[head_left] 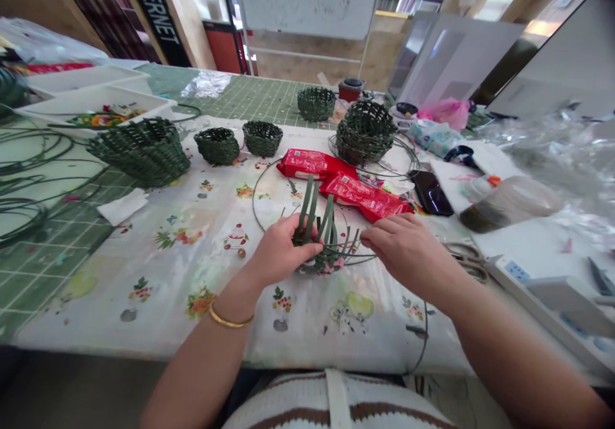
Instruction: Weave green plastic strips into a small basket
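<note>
A small, partly woven dark green basket (321, 264) sits on the patterned tablecloth, its flat green strips standing up and some pink showing on its side. My left hand (284, 246) grips its left rim and strips, thumb across the front. Right of the basket, my right hand (401, 240) is closed with the fingertips pinched on a thin green strand (353, 254) that runs from the basket. A long loop of strand curves over the cloth behind and left of the basket, and another length hangs below my right hand toward the table's front edge.
Red packets (358, 195) lie just behind the basket. Finished green baskets (366, 131) stand farther back and left (144, 153). To the right are a phone (432, 193), scissors (464, 256), a plastic jar (509, 205) and a power strip (542, 301). White trays (96, 80) stand back left.
</note>
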Demonstrator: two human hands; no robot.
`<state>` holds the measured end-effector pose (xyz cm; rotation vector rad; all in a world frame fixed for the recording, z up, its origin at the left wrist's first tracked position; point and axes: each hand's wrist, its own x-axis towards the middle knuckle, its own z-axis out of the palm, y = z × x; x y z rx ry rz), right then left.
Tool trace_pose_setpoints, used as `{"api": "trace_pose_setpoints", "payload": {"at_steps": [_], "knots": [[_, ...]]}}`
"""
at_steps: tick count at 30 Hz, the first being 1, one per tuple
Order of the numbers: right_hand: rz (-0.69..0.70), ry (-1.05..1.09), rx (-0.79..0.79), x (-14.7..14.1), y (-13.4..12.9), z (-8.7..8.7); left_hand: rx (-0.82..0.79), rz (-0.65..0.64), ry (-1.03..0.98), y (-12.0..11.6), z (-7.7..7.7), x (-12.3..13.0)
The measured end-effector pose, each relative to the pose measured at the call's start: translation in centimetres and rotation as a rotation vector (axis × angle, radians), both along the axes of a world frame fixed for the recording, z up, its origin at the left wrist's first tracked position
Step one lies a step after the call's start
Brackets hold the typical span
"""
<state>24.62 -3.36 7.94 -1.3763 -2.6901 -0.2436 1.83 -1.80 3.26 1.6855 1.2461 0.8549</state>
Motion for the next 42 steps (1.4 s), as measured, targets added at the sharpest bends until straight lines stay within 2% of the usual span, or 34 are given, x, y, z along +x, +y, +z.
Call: {"api": "trace_pose_setpoints", "payload": {"at_steps": [3,6,11,14,17,19,20,22,24,25,26,29,31,32,35,38,42], "knots": [[0.013,0.139,0.056,0.1,1.7,1.2,0.026,-0.013,0.050,-0.1,0.1,0.0],[0.011,0.294,0.021,-0.8,4.8,1.3,0.033,-0.025,0.029,-0.1,0.1,-0.2],[-0.038,0.450,-0.192,-3.2,9.1,0.2,-0.018,-0.055,-0.036,0.0,-0.1,-0.6],[-0.139,0.346,-0.332,-3.5,9.9,0.0,-0.034,0.004,-0.103,0.2,-0.5,-0.9],[-0.192,0.175,-0.452,-2.2,8.8,1.0,-0.098,0.105,-0.233,0.7,-0.9,-1.1],[-0.173,0.218,-0.469,-0.7,7.0,2.1,-0.122,0.174,-0.311,1.0,-1.1,-1.2],[-0.138,0.258,-0.520,0.0,6.0,2.6,-0.129,0.203,-0.339,1.1,-1.1,-1.1],[0.035,0.306,-0.710,0.9,3.8,2.9,-0.141,0.232,-0.358,1.1,-1.0,-0.9],[0.166,0.226,-0.815,1.1,1.9,2.2,-0.155,0.225,-0.341,0.9,-0.9,-0.5],[0.179,0.140,-0.823,1.0,1.2,1.6,-0.162,0.210,-0.327,0.8,-0.9,-0.4],[0.143,0.069,-0.780,0.8,0.6,0.8,-0.167,0.192,-0.310,0.7,-0.9,-0.2],[-0.113,-0.084,-0.540,0.1,-0.1,-0.7,-0.176,0.167,-0.256,0.4,-0.8,0.2],[-0.243,-0.101,-0.330,-0.4,-0.2,-0.7,-0.167,0.177,-0.223,0.4,-0.7,0.4],[-0.264,-0.068,-0.231,-0.7,-0.2,-0.4,-0.163,0.179,-0.213,0.4,-0.7,0.5],[-0.151,0.140,-0.083,-2.1,-0.2,0.1,-0.147,0.168,-0.201,0.4,-0.5,0.6],[-0.020,0.274,-0.124,-4.0,-0.2,-1.1,-0.149,0.164,-0.227,0.5,-0.4,0.5],[-0.045,0.372,-0.052,-5.1,-0.4,-3.1,-0.195,0.190,-0.349,0.8,-0.5,0.3]]}}
